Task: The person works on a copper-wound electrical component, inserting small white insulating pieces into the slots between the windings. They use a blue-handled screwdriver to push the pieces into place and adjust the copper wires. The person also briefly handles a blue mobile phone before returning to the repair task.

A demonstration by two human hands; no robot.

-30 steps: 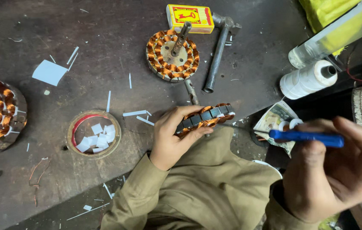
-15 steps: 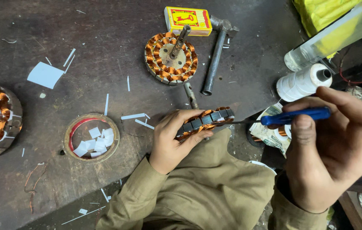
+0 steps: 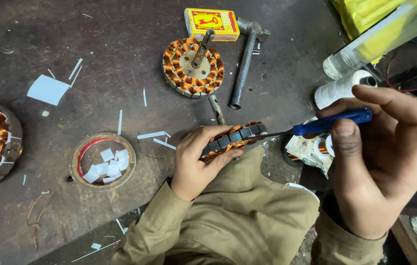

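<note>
I see left hand (image 3: 196,164) clamped on stator (image 3: 233,140), held on edge over lap, near desk (image 3: 95,64) edge. Right hand (image 3: 385,162) closed on blue screwdriver (image 3: 333,121); blade tip at stator rim. Second stator (image 3: 192,68) flat on desk beyond, pipe (image 3: 242,71) beside it. Ring with paper slips (image 3: 104,161) left of left hand.

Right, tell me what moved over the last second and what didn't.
The right hand brought the blue-handled screwdriver leftward from clear of the work, until its tip met the wound stator. The left hand kept gripping that stator on edge. Nothing on the bench shifted.
</note>
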